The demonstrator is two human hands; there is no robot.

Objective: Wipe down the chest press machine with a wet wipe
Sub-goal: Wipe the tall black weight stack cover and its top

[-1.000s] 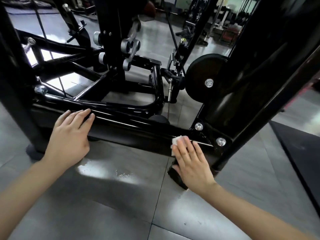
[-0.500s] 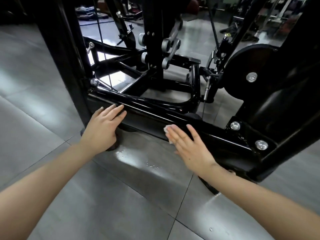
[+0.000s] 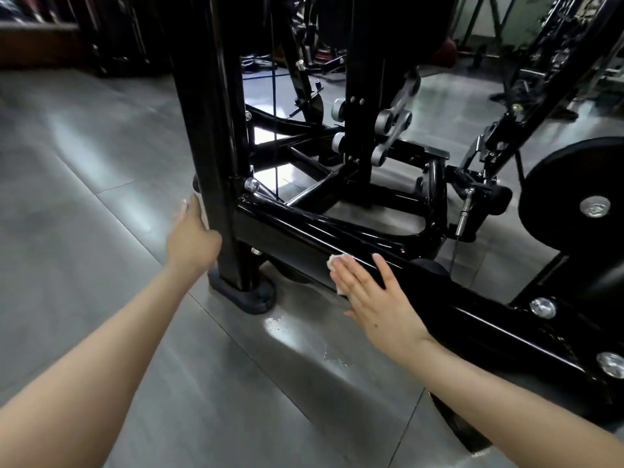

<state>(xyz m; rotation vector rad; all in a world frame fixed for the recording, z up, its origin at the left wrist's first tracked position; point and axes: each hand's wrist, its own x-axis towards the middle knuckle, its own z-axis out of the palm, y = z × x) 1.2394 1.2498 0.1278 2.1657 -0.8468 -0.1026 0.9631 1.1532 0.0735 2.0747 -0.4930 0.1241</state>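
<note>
The chest press machine is glossy black; its low base bar (image 3: 449, 302) runs from an upright post (image 3: 209, 130) at the left down toward the lower right. My right hand (image 3: 378, 298) lies flat with straight fingers on the bar's side and presses a white wet wipe (image 3: 335, 263) against it; only the wipe's upper left edge shows past the fingertips. My left hand (image 3: 192, 234) holds the upright post just above its foot, thumb up along the post's left side and fingers hidden behind it.
A black rubber foot (image 3: 246, 295) sits under the post. A wet patch (image 3: 280, 329) shines on the grey tiled floor in front of the bar. A black weight plate (image 3: 574, 197) hangs at the right, and chrome bolts (image 3: 542, 307) stud the bar's right end. Other gym machines stand behind.
My right hand has slid the wipe leftward along the base bar, away from the bolted end. My left hand has left the bar and moved onto the upright post. The view has turned left.
</note>
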